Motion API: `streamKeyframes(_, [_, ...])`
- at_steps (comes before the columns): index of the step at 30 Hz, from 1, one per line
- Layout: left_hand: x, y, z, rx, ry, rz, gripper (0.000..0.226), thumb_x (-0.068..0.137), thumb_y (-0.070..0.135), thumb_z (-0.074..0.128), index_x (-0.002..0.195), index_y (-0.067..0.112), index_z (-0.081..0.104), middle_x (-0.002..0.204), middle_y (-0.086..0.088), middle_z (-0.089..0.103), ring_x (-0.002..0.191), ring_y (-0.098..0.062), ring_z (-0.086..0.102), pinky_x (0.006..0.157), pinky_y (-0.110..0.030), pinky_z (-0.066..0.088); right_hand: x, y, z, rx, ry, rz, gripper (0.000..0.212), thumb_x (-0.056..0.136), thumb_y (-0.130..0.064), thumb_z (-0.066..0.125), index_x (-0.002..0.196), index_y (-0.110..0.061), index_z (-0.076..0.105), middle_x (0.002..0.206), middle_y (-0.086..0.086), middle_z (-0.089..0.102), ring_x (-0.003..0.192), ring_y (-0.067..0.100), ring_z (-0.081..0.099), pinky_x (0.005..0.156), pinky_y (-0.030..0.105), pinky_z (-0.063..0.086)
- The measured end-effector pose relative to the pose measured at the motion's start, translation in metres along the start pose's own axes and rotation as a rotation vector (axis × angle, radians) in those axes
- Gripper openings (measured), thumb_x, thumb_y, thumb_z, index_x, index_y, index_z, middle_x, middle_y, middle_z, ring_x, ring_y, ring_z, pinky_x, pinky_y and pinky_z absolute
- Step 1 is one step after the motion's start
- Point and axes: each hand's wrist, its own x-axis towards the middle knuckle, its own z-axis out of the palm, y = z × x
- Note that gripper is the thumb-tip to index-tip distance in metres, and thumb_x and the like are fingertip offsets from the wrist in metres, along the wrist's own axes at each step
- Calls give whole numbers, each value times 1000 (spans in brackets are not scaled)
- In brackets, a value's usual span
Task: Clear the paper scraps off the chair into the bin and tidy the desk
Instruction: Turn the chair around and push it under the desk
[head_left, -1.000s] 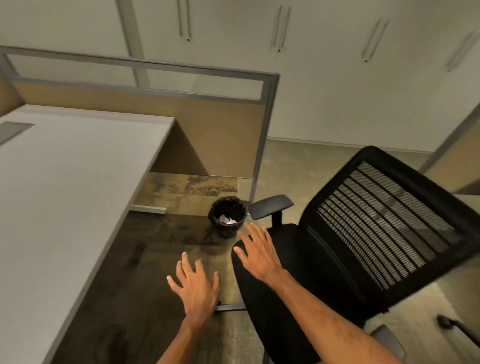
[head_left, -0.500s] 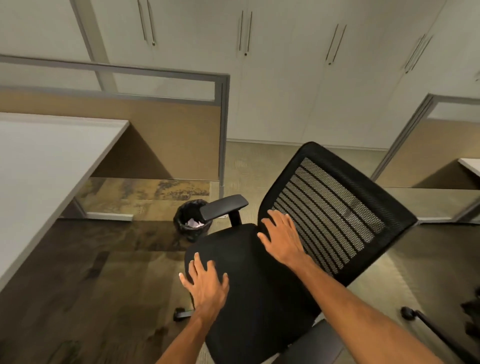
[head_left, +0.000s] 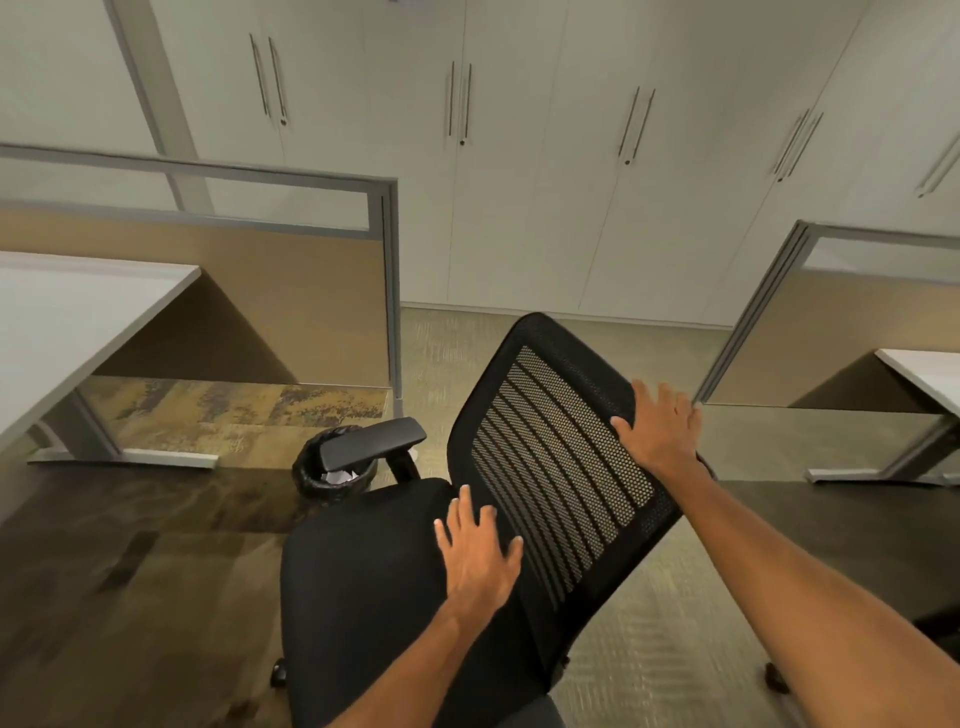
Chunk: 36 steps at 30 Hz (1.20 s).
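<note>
Hands spread flat: left hand (head_left: 480, 556) on the chair (head_left: 363, 587) seat, right hand (head_left: 662, 426) on its mesh backrest (head_left: 556, 457) edge.

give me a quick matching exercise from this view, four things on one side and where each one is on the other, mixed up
Things:
1. left hand
2. right hand
3. bin
4. desk

Places:
A. on the floor past the chair's armrest, with white paper inside
B. flat on the chair seat
C. at the far left, beside the partition
D. on the upper right edge of the mesh backrest

Pairs: 1-B, 2-D, 3-A, 4-C
</note>
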Motion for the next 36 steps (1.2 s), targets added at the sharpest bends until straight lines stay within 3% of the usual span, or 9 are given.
streamKeyframes(3, [7, 38, 11, -52, -41, 69, 55, 92, 44, 55, 137, 16, 41, 161, -8, 5, 149, -27, 3, 122, -45, 9, 8, 23, 0, 193, -167, 115, 67, 91, -45, 55, 144, -15, 26, 140, 19, 47, 128, 40, 44, 106, 52, 35])
streamKeyframes(6, [11, 66, 21, -116, -107, 117, 62, 92, 42, 56, 141, 12, 36, 161, -9, 7, 149, -25, 6, 122, -40, 15, 11, 36, -1, 313, -224, 68, 58, 92, -41, 57, 136, -8, 40, 130, 17, 58, 118, 35, 55, 96, 43, 47])
streamKeyframes(13, [15, 100, 35, -221, -383, 132, 81, 90, 35, 62, 151, 7, 16, 158, -9, 22, 147, -22, 18, 121, -34, 18, 9, 37, -5, 353, -224, -1, 54, 90, -40, 60, 132, -11, 43, 123, 13, 63, 111, 32, 60, 90, 38, 47])
streamKeyframes(18, [13, 103, 39, -282, -417, 107, 69, 88, 34, 66, 143, 12, 33, 145, -5, 43, 136, -26, 37, 113, -34, 31, 11, 37, -6, 367, -236, 17, 50, 93, -37, 57, 130, -6, 42, 120, 17, 62, 107, 34, 60, 88, 39, 47])
streamKeyframes(22, [6, 92, 48, -341, -435, 72, 67, 85, 36, 69, 140, 14, 37, 140, -4, 47, 133, -24, 42, 113, -36, 36, 10, 40, -6, 375, -230, 16, 35, 98, -29, 48, 123, -4, 46, 117, 20, 61, 100, 34, 59, 79, 36, 44])
streamKeyframes(24, [3, 85, 52, -357, -453, 82, 78, 81, 42, 71, 143, 12, 33, 146, -3, 44, 138, -24, 37, 115, -38, 34, 9, 41, -6, 374, -236, 2, 31, 99, -27, 46, 120, -4, 46, 115, 20, 61, 92, 29, 56, 76, 35, 42])
streamKeyframes(27, [-7, 80, 57, -292, -478, 91, 104, 78, 50, 71, 152, 11, 11, 160, -3, 15, 148, -23, 13, 121, -36, 18, 5, 42, -8, 376, -241, -20, 30, 99, -26, 46, 119, -4, 45, 115, 20, 60, 94, 31, 57, 76, 34, 42])
streamKeyframes(33, [-20, 85, 60, -258, -411, 73, 105, 80, 49, 70, 152, 9, 6, 161, -7, 12, 148, -25, 15, 120, -38, 19, -3, 41, -12, 404, -344, -129, 37, 101, -21, 41, 135, -6, 42, 133, 15, 55, 117, 33, 54, 100, 40, 44])
streamKeyframes(36, [-23, 83, 59, -220, -384, 64, 102, 82, 51, 66, 152, 9, 5, 161, -6, 11, 148, -24, 16, 120, -37, 20, -4, 38, -14, 415, -398, -152, 36, 101, -19, 39, 133, -4, 41, 133, 17, 54, 118, 34, 52, 102, 47, 43])
